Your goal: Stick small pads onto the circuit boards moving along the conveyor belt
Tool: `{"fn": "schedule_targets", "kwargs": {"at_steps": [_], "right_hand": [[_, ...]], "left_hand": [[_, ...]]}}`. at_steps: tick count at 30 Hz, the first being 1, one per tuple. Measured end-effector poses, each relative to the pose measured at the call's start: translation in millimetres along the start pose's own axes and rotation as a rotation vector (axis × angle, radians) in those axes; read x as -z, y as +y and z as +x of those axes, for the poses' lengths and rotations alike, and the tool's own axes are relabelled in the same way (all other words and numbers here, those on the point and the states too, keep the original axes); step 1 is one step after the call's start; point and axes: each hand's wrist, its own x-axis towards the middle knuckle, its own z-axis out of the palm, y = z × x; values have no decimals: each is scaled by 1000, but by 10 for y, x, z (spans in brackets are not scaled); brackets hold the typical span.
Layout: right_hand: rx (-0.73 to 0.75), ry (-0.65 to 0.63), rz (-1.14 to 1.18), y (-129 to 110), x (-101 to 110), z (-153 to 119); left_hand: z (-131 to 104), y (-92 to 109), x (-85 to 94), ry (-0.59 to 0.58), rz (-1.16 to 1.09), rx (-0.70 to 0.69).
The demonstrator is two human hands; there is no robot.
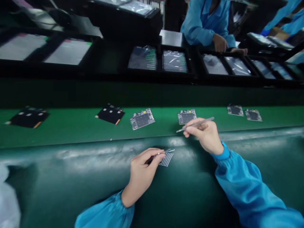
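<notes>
My left hand point(142, 172) is closed in a pinch at the edge of a small sheet of white dots point(167, 160), over the green mat. Thin bright lines show along the sheet's upper edge; whether they are its folded rim or a separate piece I cannot tell. Higher and to the right, my right hand point(205, 133) is closed round slim grey tweezers point(199, 123), their tip pointing left. Just behind those fingers lies a circuit board point(186, 117) with a yellow spot, partly covered by the hand. Another circuit board point(142, 119) lies to its left.
Two black-covered boards point(110, 114) point(28, 117) lie farther left on the green strip point(71, 129), and two smaller boards point(235, 110) point(253, 115) lie to the right. Behind runs a dark rack with film-covered panels point(175, 60). A co-worker in blue point(201, 25) leans over it.
</notes>
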Motion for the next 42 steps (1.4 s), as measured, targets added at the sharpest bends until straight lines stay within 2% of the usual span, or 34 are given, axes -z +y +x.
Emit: {"fn": "schedule_targets", "kwargs": {"at_steps": [2, 5, 11, 26, 33, 42], "right_hand": [[5, 119, 29, 103, 176, 235], [-8, 211, 8, 268, 353, 536], [-26, 252, 10, 470, 407, 801], [-7, 263, -48, 590, 550, 841], [-1, 256, -174, 496, 582, 715], [-8, 267, -165, 481, 628, 662]], "left_hand": [[16, -12, 6, -1, 6, 0], [36, -15, 13, -6, 27, -11], [33, -41, 22, -1, 69, -13], [41, -99, 31, -2, 122, -5], [29, -98, 35, -4, 126, -16], [46, -90, 43, -11, 132, -24]]}}
